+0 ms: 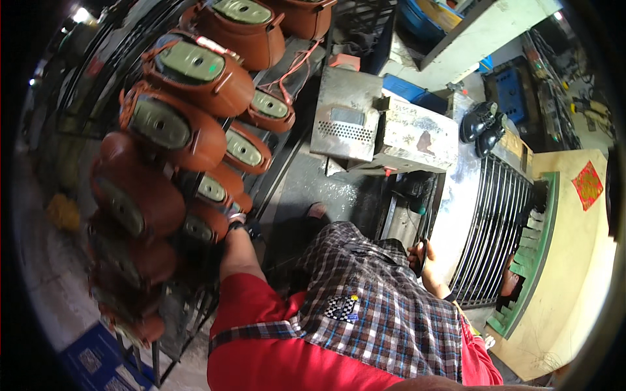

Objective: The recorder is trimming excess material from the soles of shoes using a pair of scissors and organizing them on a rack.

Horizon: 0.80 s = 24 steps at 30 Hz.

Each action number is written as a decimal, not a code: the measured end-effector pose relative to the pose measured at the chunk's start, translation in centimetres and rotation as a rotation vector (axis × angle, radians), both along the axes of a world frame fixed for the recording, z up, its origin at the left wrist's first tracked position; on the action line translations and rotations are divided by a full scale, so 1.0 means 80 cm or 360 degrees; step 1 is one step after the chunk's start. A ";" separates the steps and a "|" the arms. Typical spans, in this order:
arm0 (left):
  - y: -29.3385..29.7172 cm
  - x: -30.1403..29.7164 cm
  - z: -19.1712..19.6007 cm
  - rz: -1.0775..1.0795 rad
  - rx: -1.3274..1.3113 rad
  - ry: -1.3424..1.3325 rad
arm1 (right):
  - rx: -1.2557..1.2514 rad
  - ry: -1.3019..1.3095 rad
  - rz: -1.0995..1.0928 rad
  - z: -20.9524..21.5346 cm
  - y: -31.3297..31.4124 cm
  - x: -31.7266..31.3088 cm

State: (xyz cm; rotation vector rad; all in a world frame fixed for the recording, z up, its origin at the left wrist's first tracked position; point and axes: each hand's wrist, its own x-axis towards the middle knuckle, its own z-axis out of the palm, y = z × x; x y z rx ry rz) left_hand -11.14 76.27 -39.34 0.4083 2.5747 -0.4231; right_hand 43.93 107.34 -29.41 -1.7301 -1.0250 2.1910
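My left hand [236,223] reaches up to a rack of red-brown moulded housings [176,130] with grey-green oval faces. It touches the edge of a lower housing [201,229]; the fingers are hidden behind it. A metal band sits on that wrist. My right hand [420,260] is at my right side, over the plaid shirt, its fingers closed on a thin dark tool [424,251] that points upward. Red sleeves cover both upper arms.
A grey metal box [345,124] with a perforated panel and a worn metal casing [417,137] stand ahead. A black ribbed grille [495,221] lies to the right, beside a yellowish board [580,247] bearing a red paper square. A blue crate [98,358] sits at lower left.
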 end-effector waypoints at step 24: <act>-0.035 0.065 0.029 0.1787 0.1225 -0.0007 | -0.0001 0.0098 -0.0172 -0.011 -0.017 -0.097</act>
